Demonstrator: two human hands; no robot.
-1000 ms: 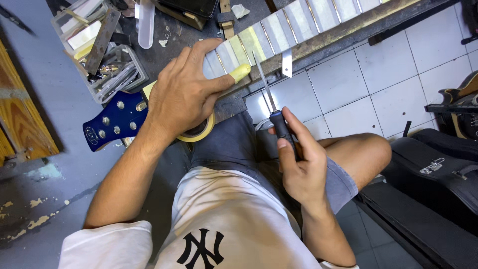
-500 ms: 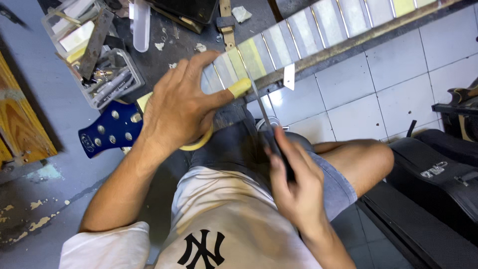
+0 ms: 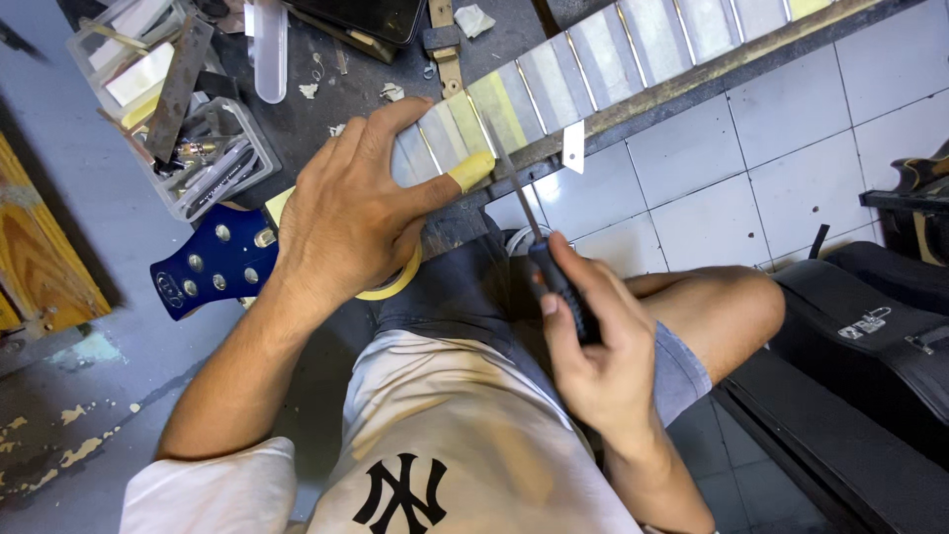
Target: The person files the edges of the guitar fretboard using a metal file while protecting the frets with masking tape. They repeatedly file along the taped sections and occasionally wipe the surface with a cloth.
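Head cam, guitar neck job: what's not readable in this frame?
- Guitar neck: the body end is cut off by the top edge; the nut end is hidden under the left hand.
- File: its tip on the fret is too thin to make out; the handle is buried in the right hand.
- Tape roll: mostly hidden under the left wrist.
- Parts tray: contents too small to identify.

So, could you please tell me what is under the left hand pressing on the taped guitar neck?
Beneath the left hand lie the taped guitar neck and part of a yellowish tape roll. The frets and nut there are covered.
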